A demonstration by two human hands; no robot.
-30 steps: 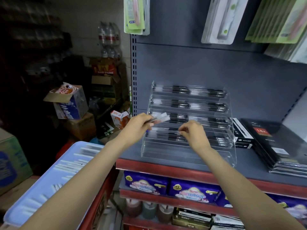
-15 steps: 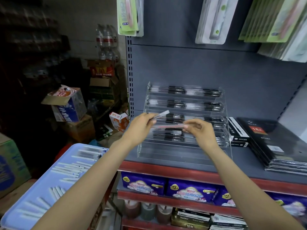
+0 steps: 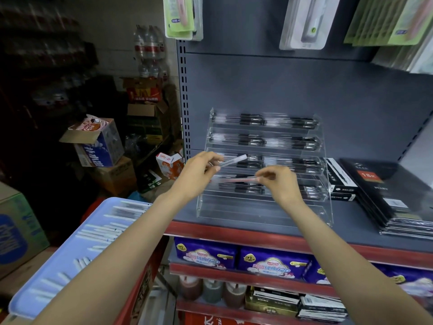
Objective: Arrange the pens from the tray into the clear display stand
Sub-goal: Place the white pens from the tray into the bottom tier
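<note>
A clear stepped display stand (image 3: 264, 207) sits on the grey shelf, its upper tiers filled with black-gripped pens (image 3: 250, 139); the lowest tier looks bare. My left hand (image 3: 196, 177) holds a small bunch of pale pens (image 3: 233, 160) in front of the stand's left side. My right hand (image 3: 281, 184) pinches one reddish pen (image 3: 236, 180) level, just in front of the fourth tier. A light blue tray (image 3: 46, 273) at lower left carries several white pens (image 3: 103, 233).
Black notebooks (image 3: 389, 191) and black pen boxes (image 3: 339, 181) lie right of the stand. Packaged goods hang above on the back panel. Purple packs (image 3: 269, 263) fill the shelf below. Cardboard boxes (image 3: 98, 141) crowd the dim area left.
My right hand left the stand's tier, took one pen from the bunch in my left hand and drew it rightwards. The view has drifted slightly.
</note>
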